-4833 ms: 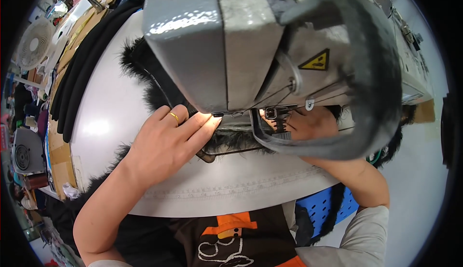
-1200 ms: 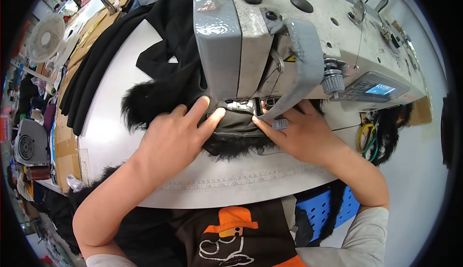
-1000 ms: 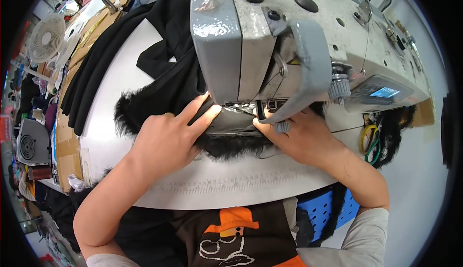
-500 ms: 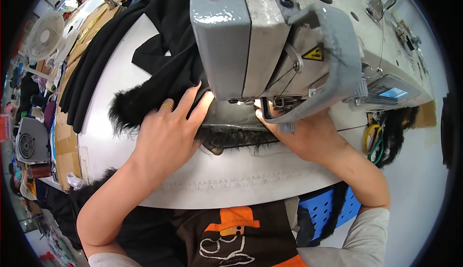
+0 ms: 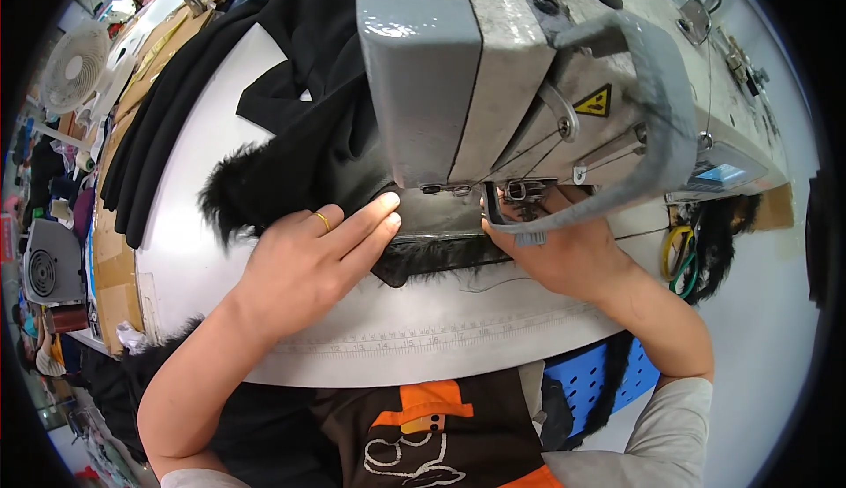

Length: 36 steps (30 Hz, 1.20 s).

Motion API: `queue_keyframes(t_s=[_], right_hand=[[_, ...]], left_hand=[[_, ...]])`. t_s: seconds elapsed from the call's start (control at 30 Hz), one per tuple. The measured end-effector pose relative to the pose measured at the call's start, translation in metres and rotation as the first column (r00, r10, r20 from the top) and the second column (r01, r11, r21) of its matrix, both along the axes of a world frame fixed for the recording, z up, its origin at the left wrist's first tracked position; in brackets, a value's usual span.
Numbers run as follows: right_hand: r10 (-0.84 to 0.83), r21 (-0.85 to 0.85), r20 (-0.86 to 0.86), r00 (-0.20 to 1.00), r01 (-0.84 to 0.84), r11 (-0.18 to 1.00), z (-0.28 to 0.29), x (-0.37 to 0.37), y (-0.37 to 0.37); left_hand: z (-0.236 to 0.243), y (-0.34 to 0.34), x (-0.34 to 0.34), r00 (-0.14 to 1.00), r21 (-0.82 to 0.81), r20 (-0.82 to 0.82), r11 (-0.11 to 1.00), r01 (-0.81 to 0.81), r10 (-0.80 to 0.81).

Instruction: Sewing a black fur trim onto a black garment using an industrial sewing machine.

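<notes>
Black fabric piece point(image 5: 339, 157), smooth-faced, with shaggy fur trim point(image 5: 227, 193) at its left and near edges; rumpled at left, flattened beneath the sewing-machine head point(image 5: 419, 91) on a white tabletop point(image 5: 405, 320).

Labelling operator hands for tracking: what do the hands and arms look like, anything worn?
Left hand: ungloved, slim gold-coloured ring on one finger. Right hand: no glove visible; partly hidden by the grey guard, so can't rule out rings. Light grey sleeves end near the elbows.
</notes>
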State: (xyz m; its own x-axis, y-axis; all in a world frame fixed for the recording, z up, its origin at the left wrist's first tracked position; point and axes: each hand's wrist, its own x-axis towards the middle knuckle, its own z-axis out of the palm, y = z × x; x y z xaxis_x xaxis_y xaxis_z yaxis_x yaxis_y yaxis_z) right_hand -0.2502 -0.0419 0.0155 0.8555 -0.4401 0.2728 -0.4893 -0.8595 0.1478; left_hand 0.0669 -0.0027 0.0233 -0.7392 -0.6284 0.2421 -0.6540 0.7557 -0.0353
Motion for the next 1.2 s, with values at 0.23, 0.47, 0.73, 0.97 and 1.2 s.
queue_keyframes(t_s=[0.23, 0.47, 0.73, 0.97, 1.2], right_hand=[[-0.122, 0.198, -0.047, 0.991, 0.129, 0.972, -0.003, 0.012, 0.003], [-0.059, 0.17, -0.039, 0.997, 0.065, 0.983, -0.018, -0.014, -0.011], [-0.21, 0.42, -0.141, 0.967, 0.251, 0.872, -0.003, -0.038, -0.018], [-0.278, 0.337, -0.223, 0.934, 0.342, 0.877, -0.004, -0.039, -0.016], [-0.183, 0.26, -0.013, 0.983, 0.18, 0.949, -0.026, -0.059, -0.023]], left_hand=[[0.002, -0.001, -0.001, 0.988, 0.122, -0.099, 0.987, -0.103, 0.115], [0.001, -0.001, -0.007, 0.991, 0.106, -0.079, 0.989, -0.099, 0.108], [0.003, -0.009, -0.012, 0.992, 0.221, -0.053, 0.97, -0.1, 0.114], [0.01, -0.012, -0.016, 0.989, 0.272, 0.029, 0.951, -0.147, 0.145], [0.005, -0.014, -0.017, 0.987, 0.243, 0.048, 0.957, -0.158, 0.151]])
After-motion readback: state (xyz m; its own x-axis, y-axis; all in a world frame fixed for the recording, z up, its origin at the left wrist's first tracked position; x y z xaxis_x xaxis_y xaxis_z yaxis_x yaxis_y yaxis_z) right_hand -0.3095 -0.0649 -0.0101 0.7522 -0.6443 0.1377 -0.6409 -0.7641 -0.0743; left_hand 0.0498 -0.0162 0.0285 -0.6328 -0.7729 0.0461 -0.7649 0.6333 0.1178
